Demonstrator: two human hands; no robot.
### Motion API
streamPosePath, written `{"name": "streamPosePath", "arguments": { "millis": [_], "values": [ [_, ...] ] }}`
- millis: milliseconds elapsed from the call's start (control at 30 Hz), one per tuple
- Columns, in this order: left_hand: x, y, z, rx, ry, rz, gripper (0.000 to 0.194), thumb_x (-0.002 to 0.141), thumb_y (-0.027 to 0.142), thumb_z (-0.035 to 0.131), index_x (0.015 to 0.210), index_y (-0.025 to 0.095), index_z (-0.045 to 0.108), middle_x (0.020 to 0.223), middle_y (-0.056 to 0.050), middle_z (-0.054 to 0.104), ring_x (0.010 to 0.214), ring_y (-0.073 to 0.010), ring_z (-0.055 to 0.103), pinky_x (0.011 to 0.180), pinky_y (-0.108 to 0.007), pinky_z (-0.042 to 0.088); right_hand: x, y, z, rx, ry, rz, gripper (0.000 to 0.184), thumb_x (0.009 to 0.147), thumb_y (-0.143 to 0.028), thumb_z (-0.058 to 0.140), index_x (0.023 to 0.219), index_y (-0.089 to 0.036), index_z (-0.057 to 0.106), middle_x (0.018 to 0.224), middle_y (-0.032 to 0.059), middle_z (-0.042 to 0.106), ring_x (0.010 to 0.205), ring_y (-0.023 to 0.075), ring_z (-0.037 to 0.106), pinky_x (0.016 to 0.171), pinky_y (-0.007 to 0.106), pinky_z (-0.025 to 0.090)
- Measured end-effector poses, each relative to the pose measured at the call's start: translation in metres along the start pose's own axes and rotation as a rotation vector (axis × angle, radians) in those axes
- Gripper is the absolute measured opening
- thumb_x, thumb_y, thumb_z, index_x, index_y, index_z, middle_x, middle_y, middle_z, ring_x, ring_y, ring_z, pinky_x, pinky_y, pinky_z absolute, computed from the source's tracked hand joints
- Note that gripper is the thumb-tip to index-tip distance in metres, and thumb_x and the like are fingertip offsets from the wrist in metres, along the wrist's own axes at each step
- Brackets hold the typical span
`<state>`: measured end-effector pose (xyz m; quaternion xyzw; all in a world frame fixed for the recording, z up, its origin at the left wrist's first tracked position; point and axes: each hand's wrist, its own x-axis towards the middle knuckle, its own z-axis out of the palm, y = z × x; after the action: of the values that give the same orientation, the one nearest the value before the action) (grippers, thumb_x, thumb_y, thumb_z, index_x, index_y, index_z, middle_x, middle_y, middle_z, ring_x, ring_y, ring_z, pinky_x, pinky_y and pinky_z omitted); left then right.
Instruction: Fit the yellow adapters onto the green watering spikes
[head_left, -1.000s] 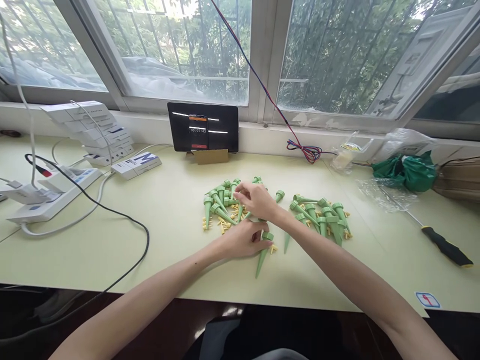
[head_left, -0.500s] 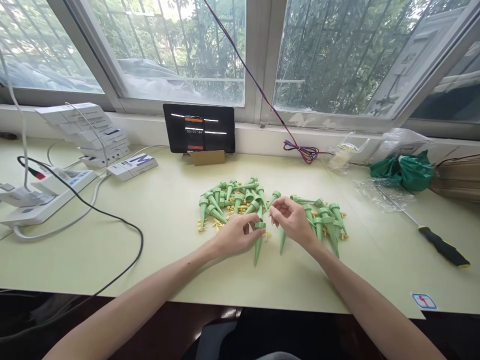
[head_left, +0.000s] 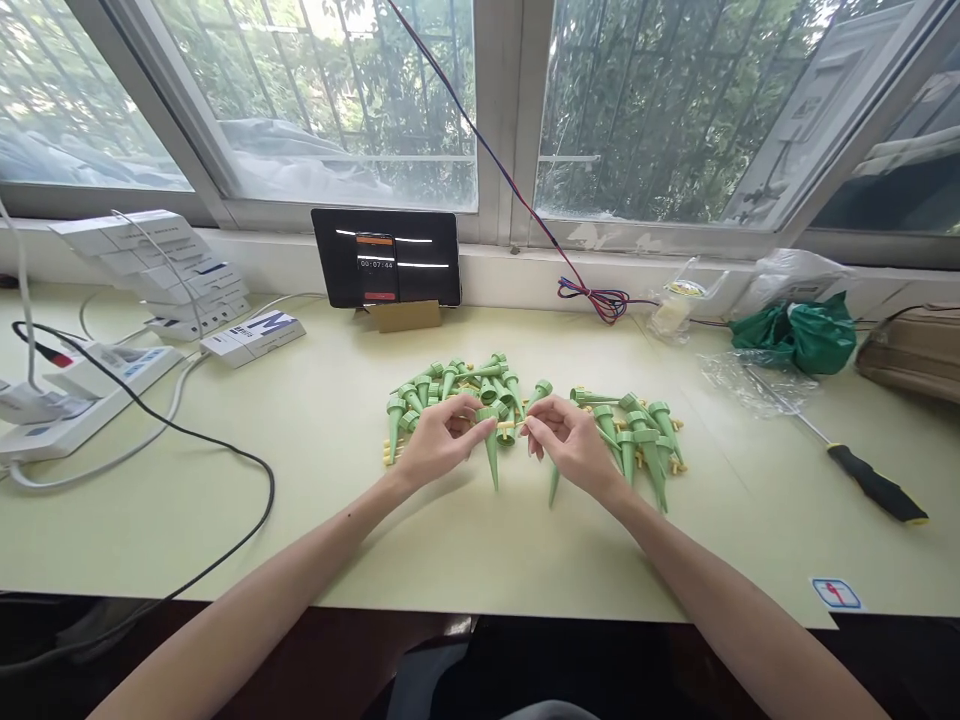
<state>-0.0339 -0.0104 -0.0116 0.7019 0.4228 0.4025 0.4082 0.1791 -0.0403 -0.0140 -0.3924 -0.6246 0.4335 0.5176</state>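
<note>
My left hand (head_left: 439,438) is closed around the cap end of a green plant watering spike (head_left: 491,462), whose point hangs down. A small yellow valve piece (head_left: 506,426) shows beside the cap; whether it is joined to the spike I cannot tell. My right hand (head_left: 566,440) is pinched close by on the right, and what lies between its fingertips is too small to name. Behind my left hand lies a heap of green spikes (head_left: 395,425) with yellow pieces among them. A second group of spikes (head_left: 651,450) lies to the right of my right hand.
A tablet (head_left: 386,258) showing a timer leans at the window. White boxes (head_left: 255,338) and a power strip (head_left: 97,400) with cables are on the left. At right lie a screwdriver (head_left: 874,482), a green bag (head_left: 799,332) and coiled wires (head_left: 596,298).
My left hand has lifted the spike up and to the left. The yellow piece now shows beside its cap. My right hand remains pinched, nearly in place. The view has shifted slightly.
</note>
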Motion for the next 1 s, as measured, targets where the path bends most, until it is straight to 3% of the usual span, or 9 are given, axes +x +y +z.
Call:
{"name": "streamPosePath", "arguments": {
  "millis": [600, 1000],
  "values": [
    [0.001, -0.001, -0.001, 0.02, -0.021, 0.022, 0.03, 0.085, 0.046, 0.068, 0.094, 0.019, 0.056, 0.061, 0.005, 0.051, 0.046, -0.0088, 0.048, 0.045, -0.021, 0.042, -0.001, 0.008, 0.006, -0.033, -0.002, 0.003, 0.023, 0.094, -0.042, 0.058, 0.092, -0.019, 0.058, 0.077, 0.0028, 0.066, 0.058, 0.0135, 0.062, 0.055, 0.027, 0.051],
    [0.002, 0.006, -0.006, 0.37, -0.114, 0.139, 0.028, 0.086, 0.042, 0.064, 0.076, 0.016, 0.064, 0.056, 0.005, 0.044, 0.049, -0.0078, 0.033, 0.047, -0.022, 0.028, 0.005, -0.002, -0.009, -0.344, -0.121, 0.023, 0.014, 0.089, -0.027, 0.056, 0.079, -0.019, 0.061, 0.067, 0.001, 0.064, 0.056, 0.0134, 0.058, 0.055, 0.026, 0.048]
  ]
}}
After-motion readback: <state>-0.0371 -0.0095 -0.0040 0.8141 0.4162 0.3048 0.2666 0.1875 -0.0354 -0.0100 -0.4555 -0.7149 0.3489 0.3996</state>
